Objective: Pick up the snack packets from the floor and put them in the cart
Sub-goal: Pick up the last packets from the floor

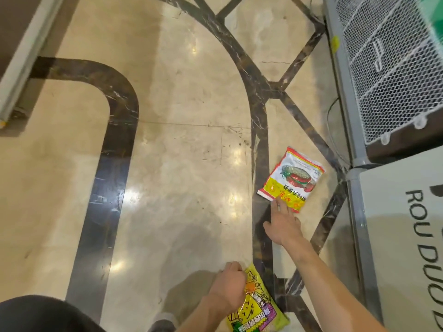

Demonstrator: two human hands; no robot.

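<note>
Low over the marble floor point(179, 152), the left hand point(230, 287) gripped a yellow-green snack packet point(256, 310) in curled fingers, while the right hand point(284, 224) reached out with straight fingers touching the near edge of a red-and-yellow packet point(292, 180) lying flat near the mesh-walled cart point(388, 92).

Left hand point(230, 287) grips a yellow packet point(257, 310); right hand point(284, 224) touches the red-and-yellow packet point(291, 179) on the floor point(179, 164).

1 red-and-yellow snack packet point(291, 179) lies flat on the floor point(179, 164); the left hand point(230, 288) grips 1 yellow-green packet point(257, 307).
</note>
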